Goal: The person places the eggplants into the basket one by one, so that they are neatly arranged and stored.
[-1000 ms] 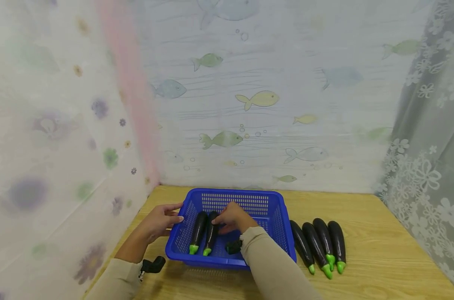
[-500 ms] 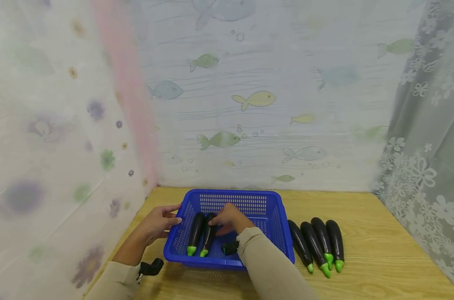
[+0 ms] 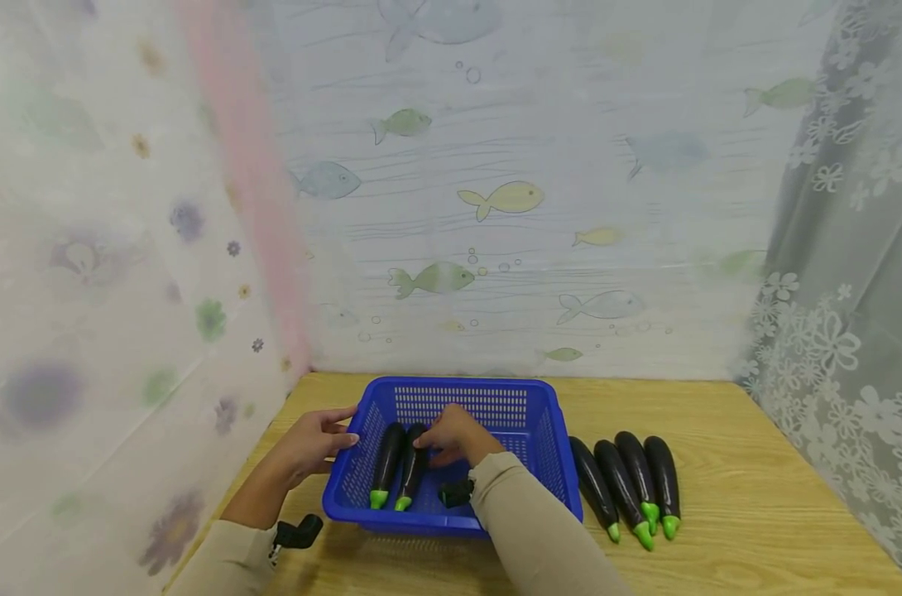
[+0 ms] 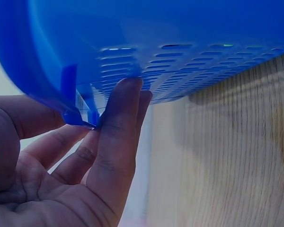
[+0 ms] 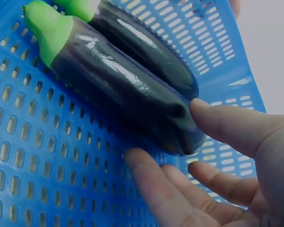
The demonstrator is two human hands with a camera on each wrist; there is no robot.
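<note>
A blue plastic basket with slotted walls holds two dark eggplants with green stem ends. My left hand grips the basket's left rim; the left wrist view shows its fingers against the outer wall. Inside the basket, my right hand is at the far end of the right-hand eggplant. Its thumb tip touches the skin while the other fingers are spread loosely below that eggplant in the right wrist view. The other eggplant lies parallel on the left, close beside the first.
Several more eggplants lie side by side on the wooden table, right of the basket. A fish-printed sheet hangs behind the table. A flowered sheet stands along its left edge.
The head view has shifted slightly, so everything sits a little further left in it. Both hands, the basket and the eggplants keep nearly the same places relative to each other.
</note>
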